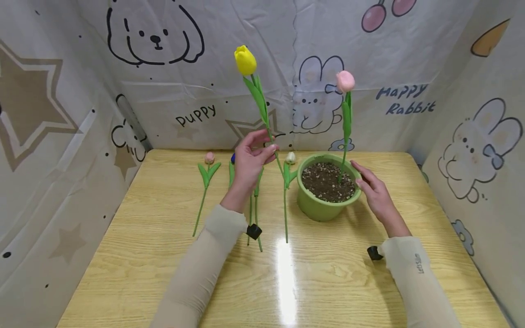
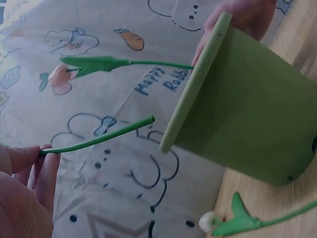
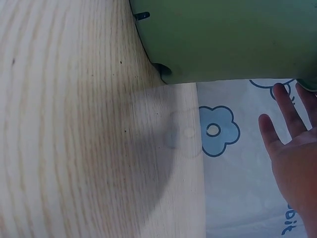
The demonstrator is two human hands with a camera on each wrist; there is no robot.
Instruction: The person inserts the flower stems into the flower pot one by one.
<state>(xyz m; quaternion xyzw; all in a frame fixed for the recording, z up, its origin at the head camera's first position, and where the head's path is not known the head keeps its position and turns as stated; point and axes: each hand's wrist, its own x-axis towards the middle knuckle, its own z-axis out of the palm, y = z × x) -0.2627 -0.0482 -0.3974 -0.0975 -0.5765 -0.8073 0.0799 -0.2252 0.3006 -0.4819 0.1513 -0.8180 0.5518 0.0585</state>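
Note:
My left hand (image 1: 251, 157) pinches the green stem of a yellow artificial tulip (image 1: 245, 61) between thumb and fingers. The tulip is raised, its flower up and leaning left. In the left wrist view, the bare lower end of the stem (image 2: 114, 134) points toward the rim of a green pot (image 2: 247, 104). That pot, filled with dark speckled soil (image 1: 324, 182), stands on the table with a pink tulip (image 1: 345, 82) upright in it. At the pot's right rim rests my right hand (image 1: 375, 191), its fingers fairly straight and spread in the right wrist view.
On the wooden table (image 1: 328, 273) left of the pot lie a pink tulip (image 1: 209, 158), a white tulip (image 1: 290, 158) and a blue flower (image 1: 233, 158) partly hidden behind my left hand. Printed cloth (image 1: 180, 91) walls the table's back and sides.

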